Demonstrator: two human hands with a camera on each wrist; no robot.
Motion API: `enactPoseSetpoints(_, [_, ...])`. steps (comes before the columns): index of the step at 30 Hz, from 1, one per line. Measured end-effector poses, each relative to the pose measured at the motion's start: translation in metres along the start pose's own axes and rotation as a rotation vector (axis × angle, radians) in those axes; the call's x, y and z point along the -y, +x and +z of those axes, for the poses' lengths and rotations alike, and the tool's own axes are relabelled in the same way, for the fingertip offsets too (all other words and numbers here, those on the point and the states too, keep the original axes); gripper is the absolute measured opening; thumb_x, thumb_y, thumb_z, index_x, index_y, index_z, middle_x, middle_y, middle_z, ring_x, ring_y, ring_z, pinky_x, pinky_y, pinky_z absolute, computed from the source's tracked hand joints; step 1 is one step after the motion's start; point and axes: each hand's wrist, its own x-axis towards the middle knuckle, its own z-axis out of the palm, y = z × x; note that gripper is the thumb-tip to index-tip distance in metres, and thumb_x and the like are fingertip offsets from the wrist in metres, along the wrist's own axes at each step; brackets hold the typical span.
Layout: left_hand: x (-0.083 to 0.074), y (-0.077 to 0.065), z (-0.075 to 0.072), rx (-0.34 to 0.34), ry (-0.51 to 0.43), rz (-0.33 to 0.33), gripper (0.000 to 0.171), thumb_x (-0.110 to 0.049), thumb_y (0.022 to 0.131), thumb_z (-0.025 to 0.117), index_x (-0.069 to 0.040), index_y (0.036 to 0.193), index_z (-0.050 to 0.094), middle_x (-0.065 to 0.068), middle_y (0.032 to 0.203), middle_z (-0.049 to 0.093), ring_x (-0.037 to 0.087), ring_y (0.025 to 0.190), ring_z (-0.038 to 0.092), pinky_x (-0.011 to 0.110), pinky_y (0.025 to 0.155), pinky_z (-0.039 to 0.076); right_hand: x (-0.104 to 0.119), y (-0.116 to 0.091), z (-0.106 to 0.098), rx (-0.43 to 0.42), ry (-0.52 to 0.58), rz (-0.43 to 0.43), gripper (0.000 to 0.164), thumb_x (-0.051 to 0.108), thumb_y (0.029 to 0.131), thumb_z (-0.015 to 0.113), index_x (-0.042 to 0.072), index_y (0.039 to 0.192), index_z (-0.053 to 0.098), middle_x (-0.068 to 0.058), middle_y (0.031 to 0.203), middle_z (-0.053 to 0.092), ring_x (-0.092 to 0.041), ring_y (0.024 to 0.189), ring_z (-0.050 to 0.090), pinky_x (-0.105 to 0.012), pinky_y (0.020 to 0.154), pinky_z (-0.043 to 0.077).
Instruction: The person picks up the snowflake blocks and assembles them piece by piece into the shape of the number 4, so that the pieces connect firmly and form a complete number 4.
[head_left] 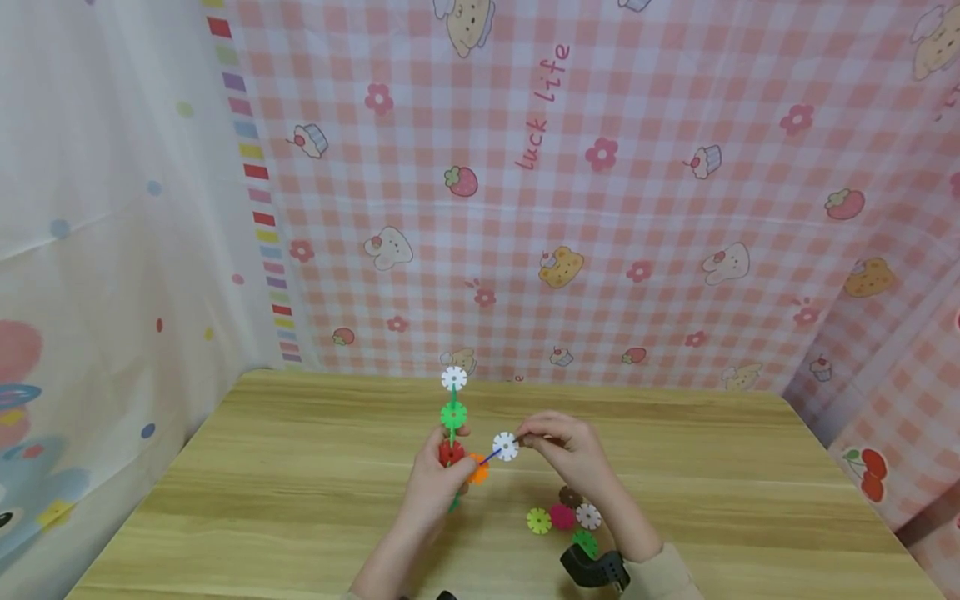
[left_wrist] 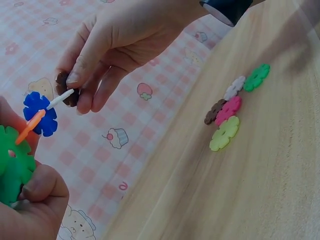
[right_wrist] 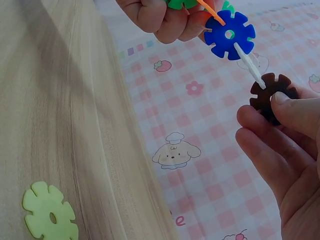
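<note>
A wood table [head_left: 300,467] is standing by a pink checked cloth [head_left: 487,217] with strawberries, cupcakes and flowers, a white cloth [head_left: 112,217] with dots is hanging on the left, and pink writing [head_left: 544,108] on the checks is saying "luck life". Over the table, the left hand [head_left: 437,482] is pinching the row [head_left: 460,419] of joined discs by the red one, and the right hand [head_left: 573,450] is pinching a brown disc [right_wrist: 267,95] that is touching the row's white end. Five loose discs [head_left: 558,520] are lying on the table: yellow, pink, brown, white and green.
</note>
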Motion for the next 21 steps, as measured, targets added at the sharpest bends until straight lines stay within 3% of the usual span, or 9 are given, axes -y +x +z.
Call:
enactPoseSetpoints(8, [0.001,0.0,0.001,0.026,-0.033,-0.016,0.045,0.008,0.075,0.058,0.002,0.119,0.048,-0.003,0.069,0.037,0.009,0.053,0.037,0.019,0.049,0.034,0.003,0.0,-0.001,0.013,0.004,-0.041,0.014,-0.016,0.082,0.064,-0.006,0.09,0.071,-0.02,0.093,0.069,-0.019,0.083,0.067,-0.028,0.067,0.056])
enactPoseSetpoints(13, [0.0,-0.001,0.0,-0.006,-0.036,-0.012,0.047,0.007,0.077,0.059,0.001,0.122,0.048,-0.003,0.068,0.035,0.01,0.054,0.037,0.02,0.05,0.034,0.002,0.001,-0.003,0.052,0.035,0.028,0.013,-0.014,0.084,0.064,-0.007,0.092,0.071,-0.02,0.094,0.068,-0.02,0.083,0.067,-0.028,0.069,0.056])
enactPoseSetpoints(21, [-0.003,-0.001,0.0,0.007,-0.018,-0.004,0.047,0.006,0.078,0.06,0.001,0.123,0.049,-0.003,0.07,0.037,0.009,0.055,0.039,0.02,0.051,0.036,-0.028,-0.004,-0.004,0.068,0.083,0.131,0.015,-0.005,0.09,0.063,-0.001,0.101,0.072,-0.015,0.101,0.069,-0.015,0.087,0.067,-0.032,0.073,0.057])
